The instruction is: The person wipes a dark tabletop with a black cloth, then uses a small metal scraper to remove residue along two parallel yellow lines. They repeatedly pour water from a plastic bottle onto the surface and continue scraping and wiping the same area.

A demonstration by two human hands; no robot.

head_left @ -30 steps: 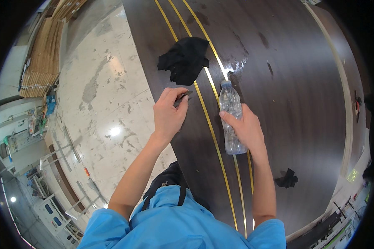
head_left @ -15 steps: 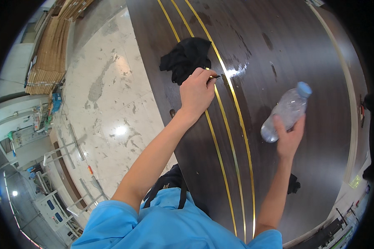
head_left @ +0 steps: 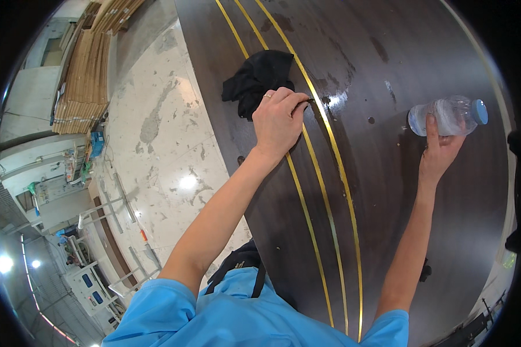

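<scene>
My left hand (head_left: 279, 118) is closed in a pinch by the gold strips (head_left: 308, 147) inlaid in the dark wood-grain panel (head_left: 399, 231). A small dark thin piece (head_left: 311, 101) pokes out between thumb and finger, too small to name its kind. Bunched just beyond these fingers lies a black cloth (head_left: 260, 75). Over the panel's right part, my right hand (head_left: 440, 153) grips a clear plastic bottle (head_left: 440, 115) with a blue cap; it is tilted nearly flat, cap to the right. Wet spots and smears (head_left: 336, 101) mark the surface beside the strips.
The panel's left edge runs beside a pale, stained floor (head_left: 173, 144). Stacked brown boards (head_left: 87, 81) stand at the far left. Metal frames (head_left: 118, 231) and a white control box (head_left: 91, 292) are at the lower left. A small black item (head_left: 425, 270) lies beside my right forearm.
My right hand has carried the bottle to the right and turned it flatter. The left hand has shifted slightly right across the strips, still pinching the dark piece. The cloth lies about where it was.
</scene>
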